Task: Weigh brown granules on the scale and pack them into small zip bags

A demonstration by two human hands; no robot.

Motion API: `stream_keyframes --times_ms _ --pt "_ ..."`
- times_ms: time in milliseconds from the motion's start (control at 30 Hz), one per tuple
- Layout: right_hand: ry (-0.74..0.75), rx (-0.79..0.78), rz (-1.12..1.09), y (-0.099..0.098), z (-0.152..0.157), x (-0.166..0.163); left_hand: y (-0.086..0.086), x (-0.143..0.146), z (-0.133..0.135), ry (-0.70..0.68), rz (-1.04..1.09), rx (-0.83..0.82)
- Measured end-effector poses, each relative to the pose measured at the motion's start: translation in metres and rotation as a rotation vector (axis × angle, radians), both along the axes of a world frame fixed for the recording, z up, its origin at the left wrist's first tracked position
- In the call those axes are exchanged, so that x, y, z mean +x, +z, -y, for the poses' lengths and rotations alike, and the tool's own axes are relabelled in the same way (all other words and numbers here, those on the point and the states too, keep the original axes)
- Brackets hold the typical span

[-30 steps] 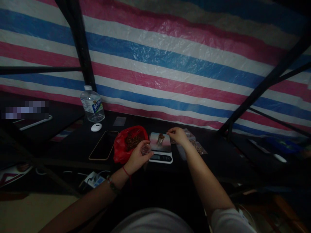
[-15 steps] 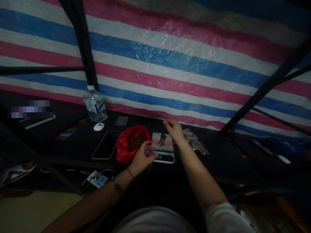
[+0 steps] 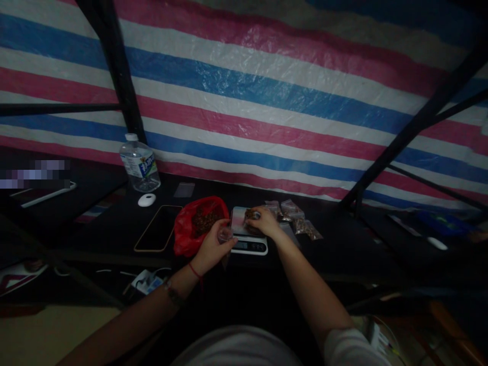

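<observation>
My left hand [image 3: 213, 244] is closed round a small clear plastic cup [image 3: 224, 234], just left of the scale's front. Beside it lies an open red plastic bag [image 3: 183, 241] with brown granules [image 3: 206, 218] inside. My right hand [image 3: 267, 222] has its fingers wrapped round a small clear container of brown bits [image 3: 250, 214] at the white kitchen scale [image 3: 238, 223]. Whether the container still rests on the scale's plate is hard to tell. Small filled zip bags [image 3: 301, 223] lie to the right of my right hand.
A black phone [image 3: 158, 229] lies left of the red bag. Behind it are a white rounded device [image 3: 147, 200], a clear water bottle [image 3: 140, 168] and a flat clear zip bag [image 3: 184, 190]. Striped plastic sheeting [image 3: 244, 112] hangs behind the black table, with dark metal posts [image 3: 122, 86].
My right hand has come down from above the back of the scale and closed round the small container there. My left hand keeps its hold on the clear cup. The whole view has shifted slightly.
</observation>
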State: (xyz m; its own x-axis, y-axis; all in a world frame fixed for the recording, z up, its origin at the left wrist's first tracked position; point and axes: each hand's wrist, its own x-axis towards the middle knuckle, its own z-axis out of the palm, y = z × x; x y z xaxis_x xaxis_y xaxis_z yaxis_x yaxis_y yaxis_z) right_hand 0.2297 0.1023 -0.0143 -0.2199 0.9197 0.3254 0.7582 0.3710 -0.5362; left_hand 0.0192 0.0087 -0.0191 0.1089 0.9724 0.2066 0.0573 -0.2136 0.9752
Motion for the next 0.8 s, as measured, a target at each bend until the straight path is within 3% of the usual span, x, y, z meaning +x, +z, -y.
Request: stream_keyframes --times_ms 267,433,600,800 --pt "0.057 -0.059 -0.216 0.023 0.034 -0.009 0.001 0.001 -0.001 0.054 -0.238 0.112" --pt "0.273 -0.117 -0.309 0.036 0.063 -0.019 0.001 0.004 -0.001 0.034 -0.317 0.161" --pt "0.339 -0.133 -0.261 0.046 0.08 -0.028 0.006 0.002 0.002 0.027 -0.371 0.191" --pt "0.445 -0.083 -0.058 0.071 0.087 -0.034 0.008 0.0 0.008 -0.006 -0.336 0.216"
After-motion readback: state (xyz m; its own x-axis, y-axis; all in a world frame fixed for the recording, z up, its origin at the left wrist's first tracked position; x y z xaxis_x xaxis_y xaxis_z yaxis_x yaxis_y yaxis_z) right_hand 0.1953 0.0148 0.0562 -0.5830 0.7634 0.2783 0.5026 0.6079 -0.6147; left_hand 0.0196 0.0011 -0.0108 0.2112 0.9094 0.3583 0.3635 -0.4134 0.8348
